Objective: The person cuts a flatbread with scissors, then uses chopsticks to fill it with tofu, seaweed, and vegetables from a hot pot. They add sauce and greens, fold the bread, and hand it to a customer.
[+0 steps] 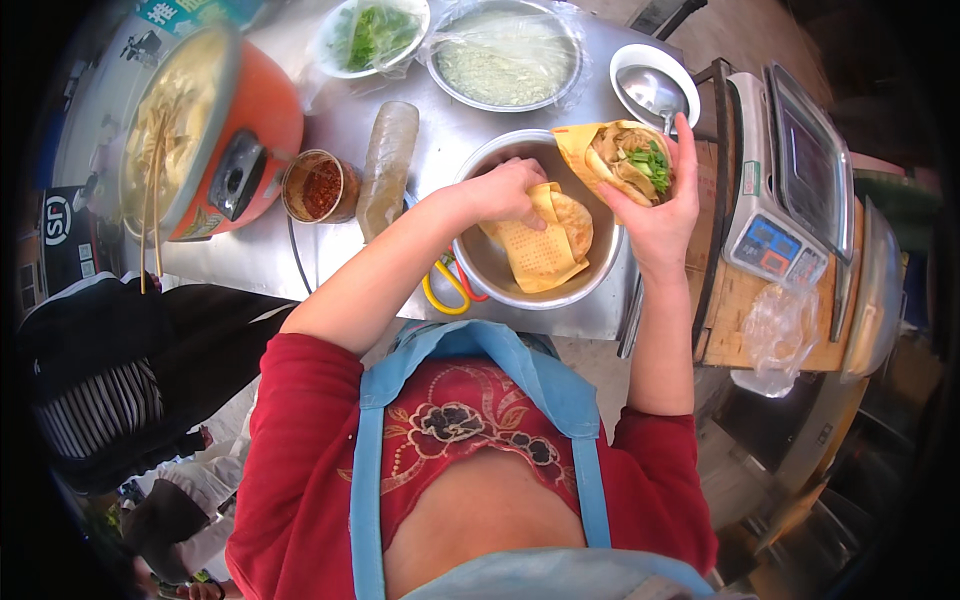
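My right hand (660, 220) holds up a filled flatbread (630, 158) in a yellow paper sleeve, at the right rim of a steel bowl (548, 300). Sliced brown filling and chopped green herbs show at its opening. Inside the bowl lies another flatbread (572, 222), round and browned, partly in a yellow paper sleeve (540, 255). My left hand (508, 192) reaches over the bowl's left rim, its fingers closed on the upper edge of that sleeve. Some of those fingertips are hidden behind the paper.
Left of the bowl stand a squeeze bottle (390, 150), a chili jar (318, 188) and an orange pot (262, 130) with chopsticks. Yellow-handled scissors (446, 300) lie by the bowl. Behind are covered bowls of greens (372, 38) and pale shreds (508, 65), and a ladle (650, 90); a scale (775, 245) stands right.
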Tool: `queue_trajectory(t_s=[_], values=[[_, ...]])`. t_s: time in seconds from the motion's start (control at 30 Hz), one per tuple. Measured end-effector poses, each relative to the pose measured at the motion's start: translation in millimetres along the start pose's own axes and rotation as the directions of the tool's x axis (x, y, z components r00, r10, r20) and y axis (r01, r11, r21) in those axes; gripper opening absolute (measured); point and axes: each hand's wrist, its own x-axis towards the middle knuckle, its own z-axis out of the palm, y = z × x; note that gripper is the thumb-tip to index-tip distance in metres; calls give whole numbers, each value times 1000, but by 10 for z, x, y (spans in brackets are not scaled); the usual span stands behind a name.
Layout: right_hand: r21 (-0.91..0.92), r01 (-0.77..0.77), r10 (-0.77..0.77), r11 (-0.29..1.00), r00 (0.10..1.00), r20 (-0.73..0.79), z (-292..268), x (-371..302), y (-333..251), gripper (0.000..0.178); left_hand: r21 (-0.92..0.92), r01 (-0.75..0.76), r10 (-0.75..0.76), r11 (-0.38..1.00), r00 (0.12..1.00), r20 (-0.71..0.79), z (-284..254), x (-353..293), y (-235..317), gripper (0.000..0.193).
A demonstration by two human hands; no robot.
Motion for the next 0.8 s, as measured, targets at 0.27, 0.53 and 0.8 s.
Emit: queue_trajectory(t_s=[0.27,0.53,0.8], values=[[18,-20,18,1000,997,71,98,-34,79,94,-112,-281,281,953,960,-20,42,-382,236,36],[61,-130,110,990,959,260,89,-164,98,93,82,-560,565,824,822,-65,134,-836,364,23],[-334,94,50,938,917,397,265,-230,229,84,51,-572,567,819,793,-224,19,-643,132,31]])
